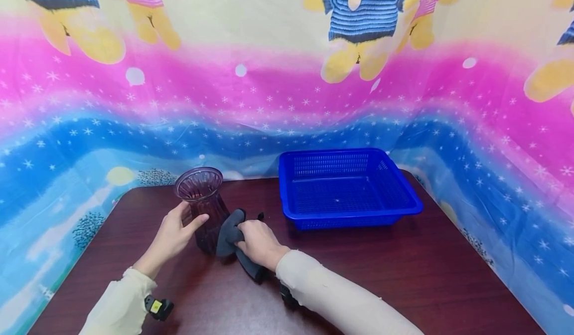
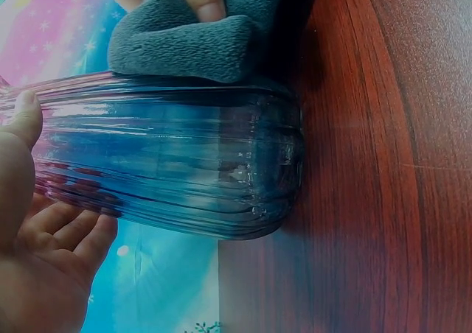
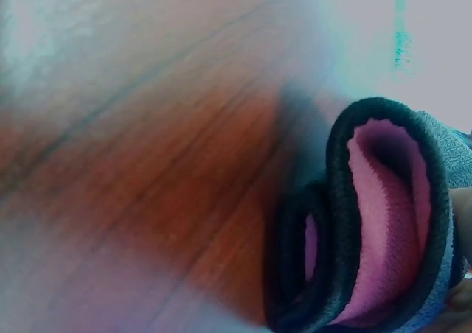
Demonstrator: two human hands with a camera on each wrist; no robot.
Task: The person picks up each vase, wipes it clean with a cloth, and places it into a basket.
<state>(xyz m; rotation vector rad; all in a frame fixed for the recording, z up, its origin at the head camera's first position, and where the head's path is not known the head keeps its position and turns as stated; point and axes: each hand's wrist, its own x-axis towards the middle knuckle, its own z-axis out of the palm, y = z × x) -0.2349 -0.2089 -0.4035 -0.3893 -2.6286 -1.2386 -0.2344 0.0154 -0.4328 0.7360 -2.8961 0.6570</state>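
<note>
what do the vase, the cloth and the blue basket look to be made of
The vase is probably glass, though clear plastic is possible: glossy and see-through, with bright streaks along its ribs. The cloth seems a soft towel fabric, matt, judging by its fuzzy, textured pile. The blue basket is likely molded plastic, smooth with a slight sheen and evenly perforated walls.

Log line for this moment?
left hand: holds fluted purple glass vase | right hand: holds folded grey cloth against vase | rectangular blue plastic basket: untouched
</note>
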